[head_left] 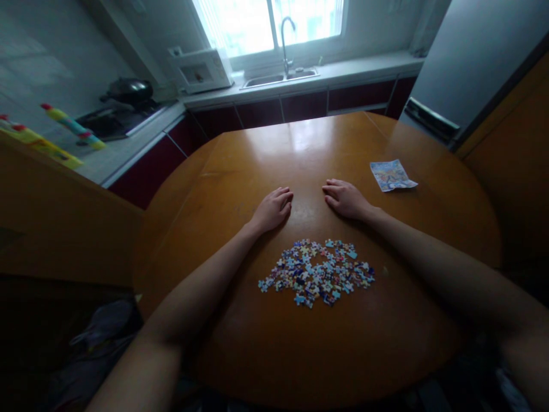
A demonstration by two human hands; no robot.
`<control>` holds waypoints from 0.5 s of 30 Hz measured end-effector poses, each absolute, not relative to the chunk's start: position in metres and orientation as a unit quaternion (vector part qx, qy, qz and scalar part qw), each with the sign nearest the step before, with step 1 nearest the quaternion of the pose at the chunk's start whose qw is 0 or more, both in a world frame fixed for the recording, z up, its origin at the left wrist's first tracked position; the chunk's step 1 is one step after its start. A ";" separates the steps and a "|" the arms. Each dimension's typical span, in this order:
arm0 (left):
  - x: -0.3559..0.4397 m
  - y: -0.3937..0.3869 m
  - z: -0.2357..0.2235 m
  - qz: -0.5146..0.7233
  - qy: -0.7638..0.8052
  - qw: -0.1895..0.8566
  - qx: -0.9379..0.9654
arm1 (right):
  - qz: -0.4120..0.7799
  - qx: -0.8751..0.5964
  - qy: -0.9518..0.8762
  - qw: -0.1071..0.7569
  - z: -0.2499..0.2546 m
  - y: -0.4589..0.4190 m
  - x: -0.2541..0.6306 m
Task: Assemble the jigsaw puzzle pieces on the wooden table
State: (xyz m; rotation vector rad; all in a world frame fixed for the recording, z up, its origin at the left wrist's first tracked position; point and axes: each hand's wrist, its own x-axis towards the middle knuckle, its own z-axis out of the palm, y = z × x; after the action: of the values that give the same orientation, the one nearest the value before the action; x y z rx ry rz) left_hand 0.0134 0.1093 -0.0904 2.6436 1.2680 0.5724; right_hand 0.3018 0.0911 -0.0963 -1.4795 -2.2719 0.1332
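Observation:
On the wooden table (pixel 257 343) lies a loose heap of small jigsaw puzzle pieces (pixel 319 272) in light blue, pink, yellow and dark blue. Beyond the heap and a little to its left, my left hand (pixel 273 209) rests palm down on the tabletop with its fingers lightly bent. My right hand (pixel 344 198) also lies flat on the wood, past the heap on the right. Neither hand holds anything or touches the pieces. A creased printed sheet (pixel 392 175) with a colourful picture sits beyond my right hand, towards the right.
Behind the table runs a counter with a sink (pixel 281 79), a tap (pixel 285 48) and a white microwave (pixel 201 71). At left stand a stove with a dark pan (pixel 130 90) and several bottles (pixel 72 127). A fridge (pixel 467 63) rises at the right.

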 end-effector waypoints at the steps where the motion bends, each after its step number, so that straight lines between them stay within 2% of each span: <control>1: 0.013 0.109 -0.090 0.189 0.424 0.076 0.883 | 0.049 -0.533 -0.818 0.212 -0.096 0.091 0.302; 15: 0.014 0.110 -0.095 0.199 0.425 0.050 0.882 | 0.054 -0.531 -0.817 0.219 -0.098 0.092 0.303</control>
State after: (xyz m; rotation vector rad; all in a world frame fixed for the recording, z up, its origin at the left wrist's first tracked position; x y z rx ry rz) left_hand 0.0135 0.1098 -0.0955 2.6851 1.2953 0.6051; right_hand 0.3028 0.0920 -0.0984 -1.4684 -2.2597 0.1496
